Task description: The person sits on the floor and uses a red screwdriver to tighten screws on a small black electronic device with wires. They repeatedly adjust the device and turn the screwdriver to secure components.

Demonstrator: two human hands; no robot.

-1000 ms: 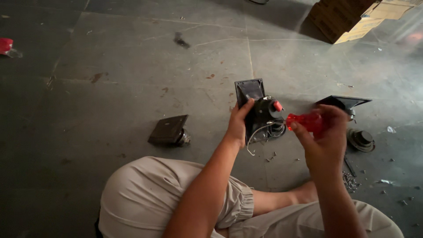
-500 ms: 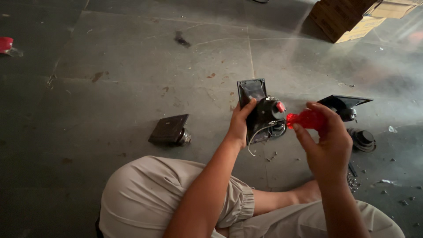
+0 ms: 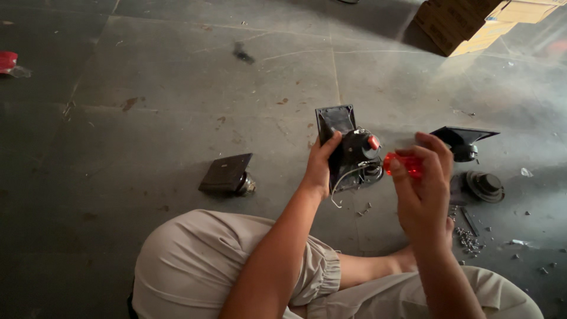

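Near the centre of the frame, the left hand [image 3: 319,168] is gripping a black speaker unit [image 3: 348,150] by its left edge, tilted upright, white wire dangling below. The right hand [image 3: 422,189] is closing around one red-handled screwdriver [image 3: 401,164], just right of the unit. Two similar units are lying on the floor [image 3: 177,88]: one at centre left [image 3: 227,174], one at right [image 3: 463,142]. One round black part [image 3: 484,185] is sitting beside scattered screws [image 3: 469,239].
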